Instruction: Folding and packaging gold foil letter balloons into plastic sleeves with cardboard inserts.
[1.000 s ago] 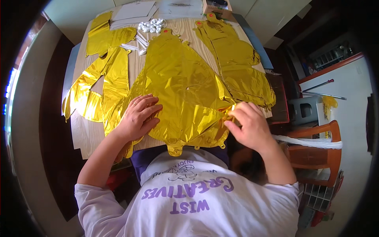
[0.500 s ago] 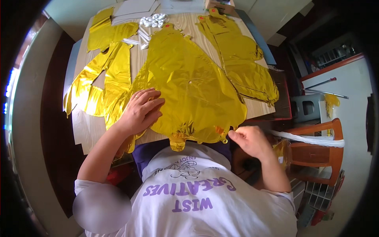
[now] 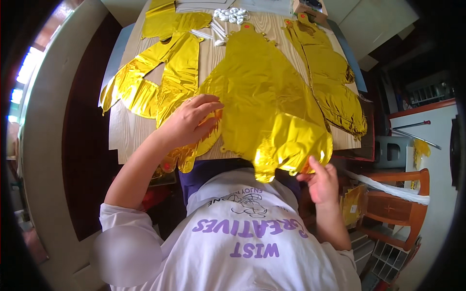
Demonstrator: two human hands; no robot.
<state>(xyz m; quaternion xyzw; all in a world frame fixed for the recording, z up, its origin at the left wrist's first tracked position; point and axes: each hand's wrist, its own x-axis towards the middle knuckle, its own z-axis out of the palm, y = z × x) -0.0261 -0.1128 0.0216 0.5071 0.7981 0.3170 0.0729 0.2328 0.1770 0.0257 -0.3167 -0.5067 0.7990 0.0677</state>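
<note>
Head view: the right hand [image 3: 323, 183] has just pinched up the central gold foil [image 3: 262, 82], its near corner no longer flat; the left hand's [image 3: 188, 120] grip cannot be told.

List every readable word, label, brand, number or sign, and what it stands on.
White short-sleeved fabric shirt: large purple letters, readable but not copied here.
Same shirt, near the dark line drawing: smaller dark letters, likewise not copied.
Small pale label on yellow package beside brown wooden chair: too small.
Large central gold foil piece: none readable.
</note>
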